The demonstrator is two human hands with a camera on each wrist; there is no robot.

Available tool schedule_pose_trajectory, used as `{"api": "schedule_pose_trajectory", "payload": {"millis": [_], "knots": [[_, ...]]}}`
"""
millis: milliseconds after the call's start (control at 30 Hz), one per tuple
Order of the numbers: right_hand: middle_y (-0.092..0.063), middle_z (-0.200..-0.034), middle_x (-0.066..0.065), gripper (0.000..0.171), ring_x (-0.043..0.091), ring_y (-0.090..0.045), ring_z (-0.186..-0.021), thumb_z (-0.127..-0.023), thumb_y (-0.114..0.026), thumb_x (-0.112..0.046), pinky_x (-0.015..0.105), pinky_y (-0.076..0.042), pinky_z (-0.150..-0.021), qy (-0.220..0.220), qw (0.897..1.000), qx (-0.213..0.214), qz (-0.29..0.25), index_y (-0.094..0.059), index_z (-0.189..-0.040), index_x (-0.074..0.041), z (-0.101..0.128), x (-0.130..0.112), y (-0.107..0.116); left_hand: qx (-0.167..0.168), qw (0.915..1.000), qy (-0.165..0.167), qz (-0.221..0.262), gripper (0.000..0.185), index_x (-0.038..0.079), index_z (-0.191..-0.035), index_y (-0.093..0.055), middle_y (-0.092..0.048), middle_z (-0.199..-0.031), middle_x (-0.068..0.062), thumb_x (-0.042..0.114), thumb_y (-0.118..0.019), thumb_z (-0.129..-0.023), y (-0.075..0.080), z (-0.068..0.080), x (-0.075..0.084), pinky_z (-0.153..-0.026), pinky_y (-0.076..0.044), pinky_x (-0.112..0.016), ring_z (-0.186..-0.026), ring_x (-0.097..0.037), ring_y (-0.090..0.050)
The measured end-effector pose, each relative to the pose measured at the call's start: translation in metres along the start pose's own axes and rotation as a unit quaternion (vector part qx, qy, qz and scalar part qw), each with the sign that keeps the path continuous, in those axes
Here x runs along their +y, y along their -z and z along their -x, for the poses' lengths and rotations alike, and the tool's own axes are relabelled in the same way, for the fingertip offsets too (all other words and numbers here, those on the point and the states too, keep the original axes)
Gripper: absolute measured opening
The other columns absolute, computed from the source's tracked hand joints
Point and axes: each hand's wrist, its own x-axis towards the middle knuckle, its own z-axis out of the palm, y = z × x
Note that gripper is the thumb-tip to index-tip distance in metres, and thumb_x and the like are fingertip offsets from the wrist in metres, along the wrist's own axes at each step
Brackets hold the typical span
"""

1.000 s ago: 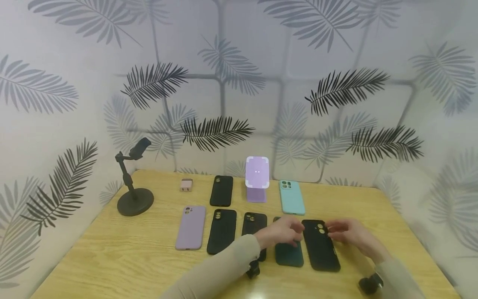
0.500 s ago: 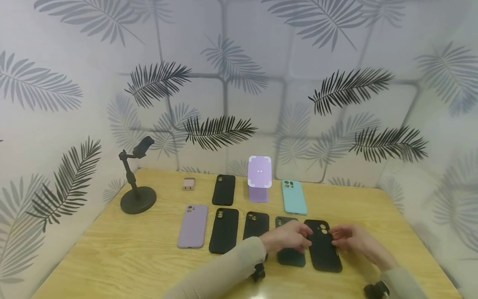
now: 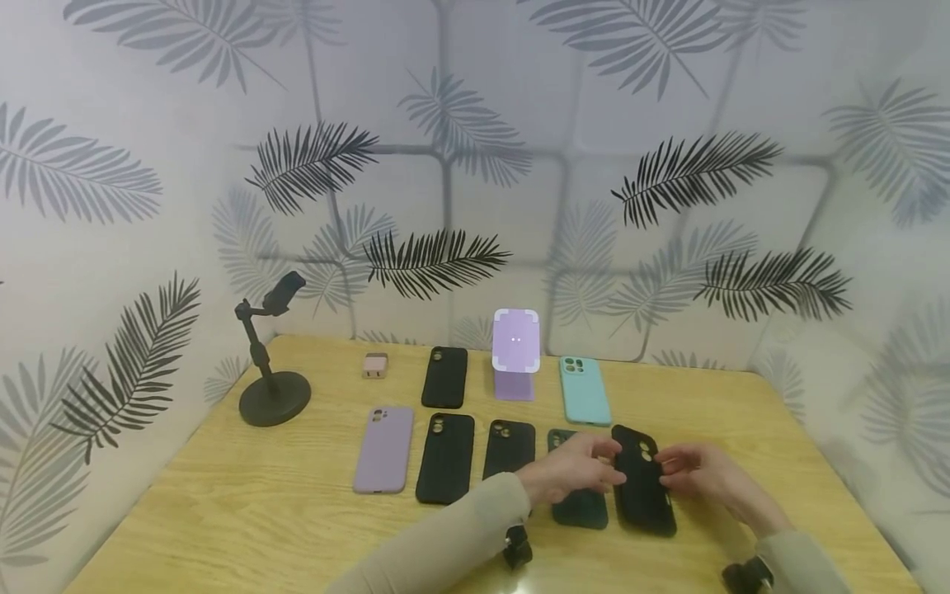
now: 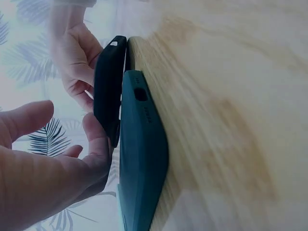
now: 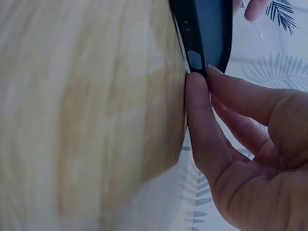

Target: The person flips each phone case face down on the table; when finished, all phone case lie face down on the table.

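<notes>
The black phone case (image 3: 642, 481) sits at the lower right of the head view, at the right end of the front row of cases on the wooden table (image 3: 223, 511), with its long axis running from the camera cut-outs at the far end toward the person at the near end, leaning slightly to the right. The left hand (image 3: 575, 469) contacts the case along its left long edge; the right hand (image 3: 698, 472) contacts the right long edge, so the case lies between the two hands, and both are equally near to it. In the left wrist view the left fingertips (image 4: 96, 139) are curled against the case edge, thumb apart from them, and the case stands lifted off the table on that side, tilted above the dark green case (image 4: 142, 159) that lies flat just beside it. In the right wrist view the right thumb (image 5: 202, 125) and a fingertip pinch the case's opposite rim at the table surface. Whether the far end of the case is also clear of the table cannot be told from these views. Elsewhere in the head view: a lilac case (image 3: 383, 450), two further black cases in the front row, a teal case (image 3: 585, 391), a lilac stand (image 3: 515, 355) and a black phone holder (image 3: 270, 363) at mid-left.
</notes>
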Motion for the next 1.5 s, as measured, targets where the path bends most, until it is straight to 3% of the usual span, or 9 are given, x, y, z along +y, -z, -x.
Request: {"api": "schedule_pose_trajectory", "payload": {"millis": [333, 567, 900, 1100, 1333, 1500], "knots": [[-0.065, -0.110, 0.026, 0.046, 0.020, -0.066, -0.095, -0.089, -0.067, 0.001, 0.034, -0.060, -0.079, -0.016, 0.998, -0.017, -0.052, -0.050, -0.127, 0.021, -0.002, -0.001, -0.003, 0.032, 0.9987, -0.011, 0.038, 0.048, -0.008, -0.129, -0.053, -0.059, -0.117, -0.021, -0.013, -0.065, -0.083, -0.006, -0.004, -0.002, -0.083, -0.059, -0.043, -0.095, -0.028, -0.066], [-0.066, -0.116, 0.029, 0.047, 0.023, -0.070, -0.098, -0.102, -0.053, -0.016, 0.037, -0.060, -0.082, -0.025, 0.994, -0.046, -0.092, -0.048, -0.128, 0.022, -0.003, -0.003, -0.003, 0.048, 0.9977, -0.016, 0.045, 0.048, -0.001, -0.124, -0.054, -0.059, -0.108, -0.015, -0.015, -0.067, -0.080, -0.012, -0.006, -0.003, -0.075, -0.061, -0.042, -0.082, -0.023, -0.065], [-0.062, -0.123, 0.032, 0.051, 0.031, -0.070, -0.103, -0.104, -0.049, -0.023, 0.038, -0.059, -0.085, -0.017, 0.992, -0.077, -0.102, -0.049, -0.130, 0.021, -0.002, -0.007, -0.004, 0.065, 0.9963, -0.028, 0.048, 0.055, 0.008, -0.130, -0.050, -0.056, -0.116, -0.012, -0.010, -0.071, -0.082, -0.020, -0.006, -0.003, -0.075, -0.061, -0.042, -0.086, -0.028, -0.069], [-0.063, -0.122, 0.030, 0.054, 0.029, -0.069, -0.104, -0.106, -0.044, -0.027, 0.040, -0.059, -0.085, -0.018, 0.990, -0.087, -0.111, -0.048, -0.129, 0.022, -0.001, -0.010, -0.002, 0.055, 0.9961, -0.037, 0.058, 0.059, 0.012, -0.135, -0.047, -0.058, -0.113, -0.009, -0.005, -0.072, -0.084, -0.021, -0.007, -0.004, -0.072, -0.061, -0.043, -0.084, -0.034, -0.071], [-0.063, -0.123, 0.029, 0.058, 0.026, -0.069, -0.104, -0.107, -0.040, -0.031, 0.043, -0.058, -0.086, -0.015, 0.987, -0.100, -0.124, -0.046, -0.132, 0.021, 0.002, -0.012, -0.001, 0.015, 0.9985, -0.046, 0.026, 0.058, 0.016, -0.137, -0.045, -0.057, -0.121, -0.011, 0.002, -0.072, -0.087, -0.023, -0.007, -0.005, -0.070, -0.061, -0.038, -0.085, -0.022, -0.069], [-0.060, -0.128, 0.028, 0.059, 0.026, -0.068, -0.106, -0.107, -0.040, -0.034, 0.042, -0.058, -0.088, -0.021, 0.985, -0.104, -0.137, -0.042, -0.138, 0.017, 0.003, -0.014, -0.001, -0.003, 0.9994, -0.033, 0.009, 0.060, 0.015, -0.141, -0.044, -0.056, -0.127, -0.013, 0.009, -0.072, -0.089, -0.024, -0.008, -0.006, -0.071, -0.061, -0.038, -0.086, -0.026, -0.070]]}}
